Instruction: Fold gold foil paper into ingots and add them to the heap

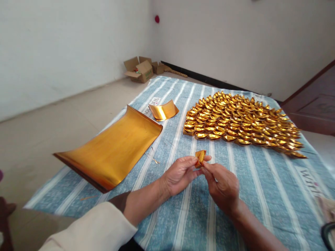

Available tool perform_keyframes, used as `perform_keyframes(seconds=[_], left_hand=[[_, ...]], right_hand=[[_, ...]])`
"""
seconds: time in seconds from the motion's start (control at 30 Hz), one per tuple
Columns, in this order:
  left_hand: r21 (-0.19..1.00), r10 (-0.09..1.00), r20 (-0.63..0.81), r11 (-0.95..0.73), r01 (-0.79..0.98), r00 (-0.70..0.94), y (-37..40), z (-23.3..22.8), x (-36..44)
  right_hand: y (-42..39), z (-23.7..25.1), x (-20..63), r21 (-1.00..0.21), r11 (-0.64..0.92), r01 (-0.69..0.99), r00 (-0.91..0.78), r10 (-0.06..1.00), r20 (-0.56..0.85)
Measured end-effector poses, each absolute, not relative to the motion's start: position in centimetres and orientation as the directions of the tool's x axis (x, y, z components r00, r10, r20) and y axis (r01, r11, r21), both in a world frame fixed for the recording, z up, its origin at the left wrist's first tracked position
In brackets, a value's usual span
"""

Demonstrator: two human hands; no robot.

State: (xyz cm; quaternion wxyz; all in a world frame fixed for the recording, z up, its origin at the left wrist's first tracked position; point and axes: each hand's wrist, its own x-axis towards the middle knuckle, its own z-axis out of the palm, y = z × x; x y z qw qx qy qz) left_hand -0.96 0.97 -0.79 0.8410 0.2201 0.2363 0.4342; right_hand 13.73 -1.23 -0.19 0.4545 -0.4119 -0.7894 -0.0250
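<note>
A small folded piece of gold foil paper (pixel 200 157) is pinched between both hands above the striped cloth. My left hand (pixel 180 173) grips its left side, thumb on top and fingers beneath. At its lower right edge, the thumb and fingertips of my right hand (pixel 222 184) press together. Beyond the hands, to the right, lie many finished gold paper ingots (pixel 243 120) in close overlapping rows. On the left rests a large curled stack of gold foil sheets (pixel 115 146). A smaller curved stack of gold sheets (pixel 164 111) sits behind it.
A blue and white striped cloth (pixel 180 205) covers the table. Thin scraps (pixel 154 159) lie beside the large sheets. Open cardboard boxes (pixel 141 70) stand on the floor by the wall. A dark curved object (pixel 327 235) shows at the lower right edge.
</note>
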Motion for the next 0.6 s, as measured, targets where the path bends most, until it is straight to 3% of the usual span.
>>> perform_keyframes(seconds=[0.27,0.4,0.6], left_hand=[[0.559,0.83,-0.325,0.555,-0.616,0.453,1.2,-0.4,-1.2],[0.477,0.792,-0.396,0.61,-0.633,0.465,1.3,-0.1,-1.7],[0.407,0.718,-0.442,0.694,-0.594,0.537,1.5,0.2,-2.2]], right_hand=[[-1.0,-0.2,14.1,-0.407,0.657,0.635,-0.223,0.66,0.718],[-0.7,-0.2,14.5,-0.467,0.663,0.585,-0.224,0.685,0.693],[0.0,-0.3,15.5,-0.443,0.745,0.498,-0.279,0.621,0.732]])
